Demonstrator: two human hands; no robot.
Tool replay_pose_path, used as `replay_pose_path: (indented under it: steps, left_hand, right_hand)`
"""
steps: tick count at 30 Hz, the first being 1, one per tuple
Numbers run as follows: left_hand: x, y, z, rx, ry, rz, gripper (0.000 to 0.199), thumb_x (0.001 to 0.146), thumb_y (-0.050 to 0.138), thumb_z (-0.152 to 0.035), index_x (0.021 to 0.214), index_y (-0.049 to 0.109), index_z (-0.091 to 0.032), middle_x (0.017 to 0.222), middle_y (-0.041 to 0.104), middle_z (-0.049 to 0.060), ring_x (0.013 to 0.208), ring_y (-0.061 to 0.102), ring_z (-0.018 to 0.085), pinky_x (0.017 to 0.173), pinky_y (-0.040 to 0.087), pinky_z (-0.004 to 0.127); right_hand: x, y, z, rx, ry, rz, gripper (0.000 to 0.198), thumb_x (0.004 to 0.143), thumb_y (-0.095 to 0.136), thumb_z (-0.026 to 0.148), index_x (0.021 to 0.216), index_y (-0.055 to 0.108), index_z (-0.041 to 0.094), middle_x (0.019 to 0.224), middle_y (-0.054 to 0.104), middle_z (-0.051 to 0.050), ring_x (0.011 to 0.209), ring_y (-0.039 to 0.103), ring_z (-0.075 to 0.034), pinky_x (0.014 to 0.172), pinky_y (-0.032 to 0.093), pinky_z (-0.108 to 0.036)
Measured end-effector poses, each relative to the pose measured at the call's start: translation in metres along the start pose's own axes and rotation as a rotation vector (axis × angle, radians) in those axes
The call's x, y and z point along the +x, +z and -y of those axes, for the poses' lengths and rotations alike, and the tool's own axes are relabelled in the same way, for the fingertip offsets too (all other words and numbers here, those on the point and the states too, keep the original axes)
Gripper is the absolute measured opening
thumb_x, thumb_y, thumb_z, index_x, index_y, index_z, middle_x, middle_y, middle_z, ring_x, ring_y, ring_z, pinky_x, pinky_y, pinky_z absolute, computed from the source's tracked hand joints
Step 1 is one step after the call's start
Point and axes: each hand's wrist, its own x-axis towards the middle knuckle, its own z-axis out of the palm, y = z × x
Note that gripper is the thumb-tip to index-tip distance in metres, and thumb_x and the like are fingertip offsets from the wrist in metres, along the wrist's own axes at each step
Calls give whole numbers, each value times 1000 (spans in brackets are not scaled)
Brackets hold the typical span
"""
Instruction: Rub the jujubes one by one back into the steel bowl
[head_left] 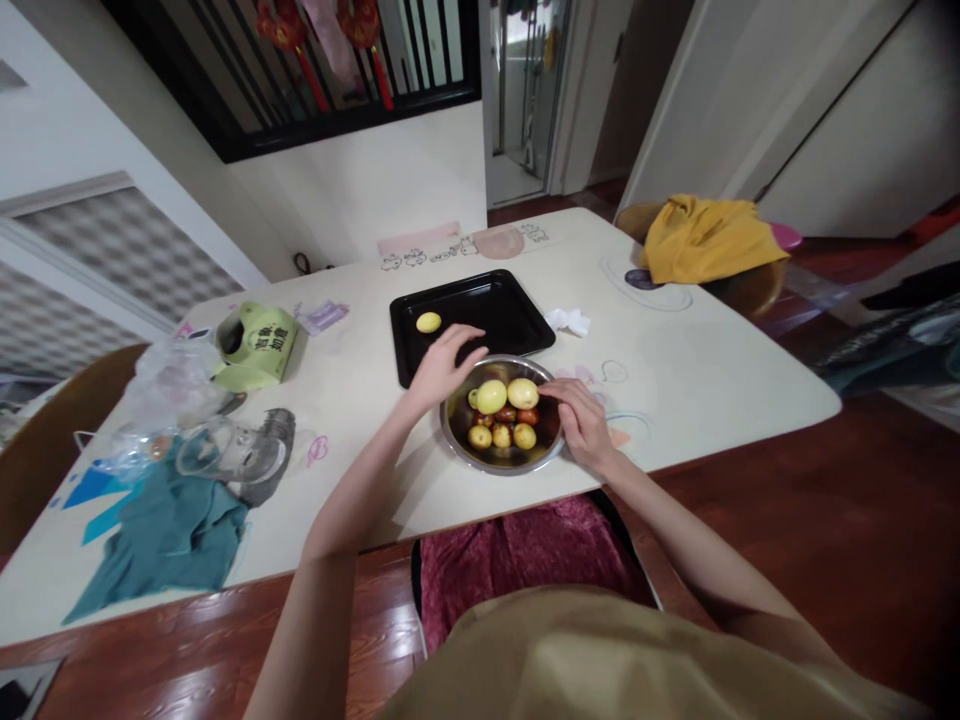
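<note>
1. Left hand (450, 362) is open, nothing in its grasp, fingers reaching rightward over the tray's near edge, close to the bowl's far left rim.
2. Right hand (583, 418) is at the bowl's right rim, fingers lightly bent, tips beside a pale fruit; whether they grip it or only rest there, I cannot tell.
3. Between the hands, near the table's front edge, sits a round metal bowl (501, 469). Two larger pale yellow fruits (491, 397) lie side by side towards its far side, with reddish-brown pieces (528, 416) behind three small yellow-brown ones (502, 435).
4. Just beyond the bowl is a black tray (499, 308), with one yellow fruit (428, 322) in its left part.
5. Right of the tray lies a crumpled white tissue (570, 322) on the white table (697, 380).
6. At the table's left are a green box (262, 345), a clear container (232, 450) and a teal cloth (176, 530).
7. Yellow cloth (705, 240) drapes a chair at far right.
</note>
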Motion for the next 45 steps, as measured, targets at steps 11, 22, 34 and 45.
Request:
replay_pose_path:
  steps: [11,22,34,45]
  left_hand:
    - [33,-4,118,363,-371,7,52,93,63,-11,144,59,-18,159,51,19,151,50,37,129,40,60]
    - [24,3,127,463,-321,-14,42,89,61,-3,127,61,-19,133,57,16,126,60,34,116,49,57]
    - [31,-30,61,226,-162,-153,40,75,76,-8,108,58,-21,114,60,7,104,62,24,99,57,43]
    - [-8,-23,-94,256,121,356,37,82,72,-19,115,56,-23,119,63,7,101,67,24,87,60,36]
  right_hand:
    - [0,0,-1,-1,-12,-3,33,111,42,30,123,72,23,111,77,-12,105,71,-29,92,58,-50]
    - [-2,-1,-2,7,1,6,35,111,41,31,125,71,23,111,77,-12,106,71,-31,91,58,-53]
    - [-1,-1,-1,8,-20,12,33,111,42,28,127,70,24,112,76,-11,108,70,-30,93,57,-51]
    - [1,-1,0,7,-10,22,34,111,39,31,123,70,23,109,76,-12,106,70,-30,93,57,-52]
